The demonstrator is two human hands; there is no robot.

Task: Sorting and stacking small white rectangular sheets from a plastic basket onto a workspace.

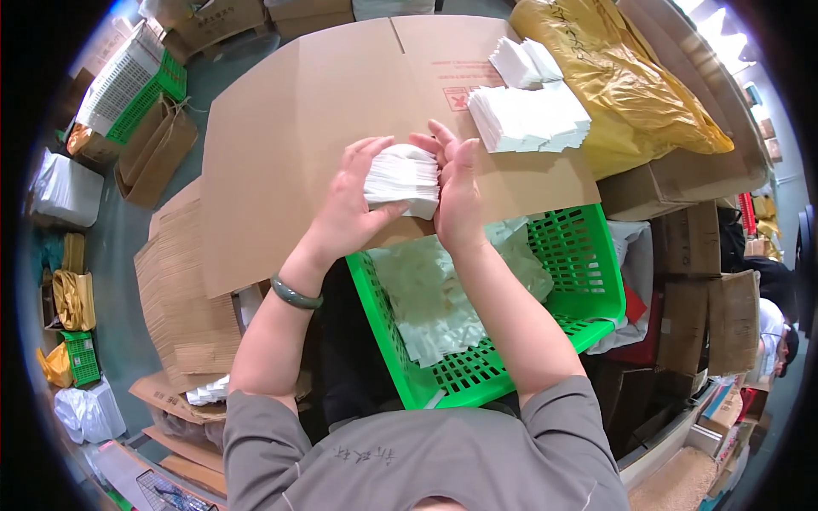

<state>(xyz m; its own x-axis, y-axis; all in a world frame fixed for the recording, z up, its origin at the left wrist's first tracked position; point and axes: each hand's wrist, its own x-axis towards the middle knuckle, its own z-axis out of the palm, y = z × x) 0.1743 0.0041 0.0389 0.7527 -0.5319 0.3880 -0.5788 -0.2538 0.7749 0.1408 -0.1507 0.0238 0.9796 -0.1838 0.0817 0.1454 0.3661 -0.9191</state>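
Observation:
A thick stack of small white folded paper pieces [404,177] is in front of me, just above the brown cardboard sheet. Around its left side curls my left hand [351,192], thumb along the near edge and fingers behind; a dark green bangle circles that wrist. My right hand [457,192] stands upright at the stack's right side, its palm against or close to the edges and its fingers extended. Farther right on the cardboard [290,111] lie a larger pile of similar white pieces [528,117] and a smaller bundle [521,61] behind it.
Below my forearms, a green plastic basket [464,387] holds many loose white pieces [434,315]. A yellow plastic sack [626,94] leans at the far right of the cardboard. Stacked flat cardboard [183,294] stands at left. A person [771,341] is at the far right edge.

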